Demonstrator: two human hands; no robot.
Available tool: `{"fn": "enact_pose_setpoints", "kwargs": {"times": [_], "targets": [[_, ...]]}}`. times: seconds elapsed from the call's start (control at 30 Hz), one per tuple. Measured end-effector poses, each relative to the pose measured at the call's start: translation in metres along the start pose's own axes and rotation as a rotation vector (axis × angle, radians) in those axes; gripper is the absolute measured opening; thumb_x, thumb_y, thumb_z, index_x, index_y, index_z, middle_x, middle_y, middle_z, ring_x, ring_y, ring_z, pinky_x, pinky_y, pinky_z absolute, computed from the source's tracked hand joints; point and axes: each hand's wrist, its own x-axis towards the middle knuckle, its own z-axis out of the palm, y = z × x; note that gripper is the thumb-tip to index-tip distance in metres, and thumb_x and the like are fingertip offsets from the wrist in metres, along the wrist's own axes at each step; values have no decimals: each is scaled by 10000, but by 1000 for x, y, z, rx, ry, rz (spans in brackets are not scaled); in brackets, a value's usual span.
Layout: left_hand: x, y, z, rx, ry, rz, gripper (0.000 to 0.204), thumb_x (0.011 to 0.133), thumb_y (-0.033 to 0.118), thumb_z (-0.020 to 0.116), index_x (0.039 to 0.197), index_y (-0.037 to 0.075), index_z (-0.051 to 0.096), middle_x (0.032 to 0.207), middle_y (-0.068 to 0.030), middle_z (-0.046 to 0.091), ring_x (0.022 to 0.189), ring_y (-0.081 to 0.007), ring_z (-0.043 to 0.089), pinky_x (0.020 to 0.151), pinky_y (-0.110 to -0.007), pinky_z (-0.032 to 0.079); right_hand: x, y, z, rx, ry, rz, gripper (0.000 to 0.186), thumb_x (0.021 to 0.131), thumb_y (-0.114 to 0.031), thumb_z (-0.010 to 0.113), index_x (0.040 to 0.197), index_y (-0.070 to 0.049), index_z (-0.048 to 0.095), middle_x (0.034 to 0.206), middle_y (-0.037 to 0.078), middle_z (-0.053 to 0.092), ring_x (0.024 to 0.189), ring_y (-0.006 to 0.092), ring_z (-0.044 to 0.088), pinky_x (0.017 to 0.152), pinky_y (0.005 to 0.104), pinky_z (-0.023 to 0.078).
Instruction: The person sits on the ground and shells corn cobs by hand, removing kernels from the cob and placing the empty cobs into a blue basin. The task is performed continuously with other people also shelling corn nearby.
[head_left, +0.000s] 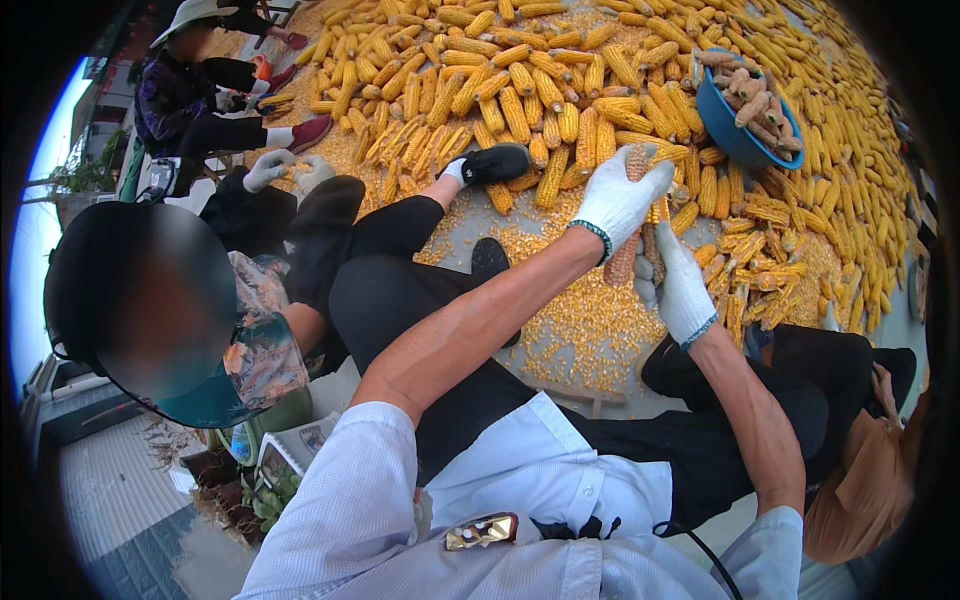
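Note:
My left hand (625, 198), in a white knitted glove, is closed round a bare reddish corn cob (620, 262). The cob sticks out above and below the fingers. Close beside it, my right hand (683, 288), gloved the same way, grips an ear of corn (657, 212) that shows yellow at its upper end and looks stripped lower down. Cob and ear lie against each other, and the gloves partly hide where they touch. Under both hands, loose yellow kernels (585, 325) are spread over the grey ground.
A large heap of corn ears (530, 95) stretches ahead. On it stands a blue basin (727, 128) of bare cobs. People sit close by: one at my left in a dark hat (90, 250), one farther left in a pale hat (195, 18), another at my right in an orange-brown garment (862, 490).

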Motion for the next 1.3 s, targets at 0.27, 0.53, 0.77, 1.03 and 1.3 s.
{"fn": "enact_pose_setpoints", "kwargs": {"times": [0.27, 0.53, 0.77, 1.03, 1.3], "targets": [[-3, -11, -5, 27, -29, -21, 294, 930, 286, 705, 1068, 29, 671, 958, -51, 690, 887, -127, 612, 826, -303, 493, 3, 5, -8, -112, -56, 52, 457, 1068, -536, 419, 925, -118, 538, 625, -15, 486, 428, 95, 411, 380, 249, 301], [1, -16, -6, 98, -14, 31, 508, 887, 360, 705, 1198, -35, 633, 1070, -168, 719, 971, -242, 685, 888, -349, 516, 2, 6, -13, 50, -107, 76, 452, 1071, -519, 439, 964, -98, 562, 631, -13, 486, 445, 96, 405, 398, 250, 307], [-7, -22, 7, -39, -29, -34, 526, 895, 362, 713, 1222, -40, 623, 1112, -172, 706, 998, -244, 668, 892, -349, 512, 40, 57, -51, -870, 9, -706, 441, 1067, -487, 426, 952, -74, 529, 672, 15, 478, 454, 104, 420, 411, 291, 330], [-6, -22, -14, 121, -13, -32, 333, 908, 317, 727, 988, -4, 688, 841, -52, 672, 745, -125, 573, 704, -311, 479, -8, 8, -14, -137, -148, 88, 429, 1071, -514, 439, 945, -118, 545, 638, -32, 458, 437, 68, 344, 384, 239, 265], [-4, -18, -19, 5, -22, -105, 366, 914, 332, 749, 1033, -10, 701, 837, -34, 667, 694, -93, 562, 630, -279, 462, -8, 6, -15, -75, -175, 112, 425, 1081, -503, 435, 949, -114, 546, 624, -37, 449, 418, 57, 316, 363, 217, 248]]}}
